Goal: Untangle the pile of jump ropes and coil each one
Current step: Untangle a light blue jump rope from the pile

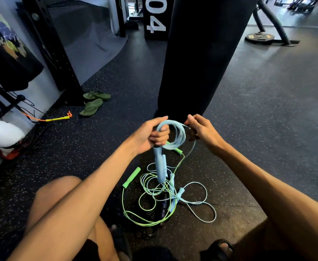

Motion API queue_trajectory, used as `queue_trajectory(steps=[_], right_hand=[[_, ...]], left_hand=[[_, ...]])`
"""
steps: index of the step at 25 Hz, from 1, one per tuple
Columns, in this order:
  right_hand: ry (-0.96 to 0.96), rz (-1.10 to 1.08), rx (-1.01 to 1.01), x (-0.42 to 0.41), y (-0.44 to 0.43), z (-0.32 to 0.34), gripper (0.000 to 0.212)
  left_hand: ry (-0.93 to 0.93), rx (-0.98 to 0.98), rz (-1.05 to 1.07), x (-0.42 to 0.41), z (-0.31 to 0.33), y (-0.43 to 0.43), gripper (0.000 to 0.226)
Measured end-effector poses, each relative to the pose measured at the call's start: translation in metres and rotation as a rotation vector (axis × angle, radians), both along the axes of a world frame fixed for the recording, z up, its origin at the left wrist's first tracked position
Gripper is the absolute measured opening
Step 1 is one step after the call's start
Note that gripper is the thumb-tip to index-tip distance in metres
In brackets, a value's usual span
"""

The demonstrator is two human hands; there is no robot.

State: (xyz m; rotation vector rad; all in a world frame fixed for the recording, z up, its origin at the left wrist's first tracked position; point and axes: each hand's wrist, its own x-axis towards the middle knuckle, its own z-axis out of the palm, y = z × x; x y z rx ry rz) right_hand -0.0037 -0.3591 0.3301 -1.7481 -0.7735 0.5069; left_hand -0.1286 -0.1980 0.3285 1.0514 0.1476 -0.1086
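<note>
On the speckled black rubber floor (267,129) at left lie two green flip-flops (95,103); a tall black punching bag (201,63) rises just behind the hands. The left hand (150,135) grips a coiled pale-blue jump rope (176,133), handles (159,164) dangling; the right hand (201,129) pinches its strand. Below lies the tangled pile of green and blue ropes (154,202).

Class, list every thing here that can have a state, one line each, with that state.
coiled blue rope: looped, held up
left hand: grips the coil
right hand: pinches the coil's cord
green rope: uncoiled, tangled with others
second blue rope: loose loops, uncoiled
flip-flops: lying flat, unworn
</note>
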Motion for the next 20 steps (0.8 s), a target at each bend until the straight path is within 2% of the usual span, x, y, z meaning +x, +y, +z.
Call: queue_trajectory(steps=[2,5,8,13,16,20], right_hand=[[0.066,0.011,-0.049,0.002,0.0,-0.005,0.04],[0.163,0.089,-0.139,0.0,0.0,-0.015,0.031],[0.192,0.197,-0.303,-0.003,-0.003,-0.023,0.023],[0.141,0.489,-0.563,-0.012,-0.008,-0.033,0.021],[0.123,0.516,-0.553,-0.015,-0.007,-0.037,0.011],[0.112,0.565,-0.449,-0.017,-0.004,-0.032,0.013]], left_hand=[[-0.085,-0.15,0.092,0.0,0.004,0.009,0.043],[-0.165,-0.282,0.213,0.0,0.006,0.019,0.036],[-0.181,-0.319,0.389,0.001,0.006,0.025,0.034],[-0.159,-0.282,0.69,0.002,0.011,0.038,0.033],[-0.115,-0.066,0.805,0.003,0.005,0.038,0.03],[-0.122,0.56,0.835,0.007,-0.012,0.035,0.028]])
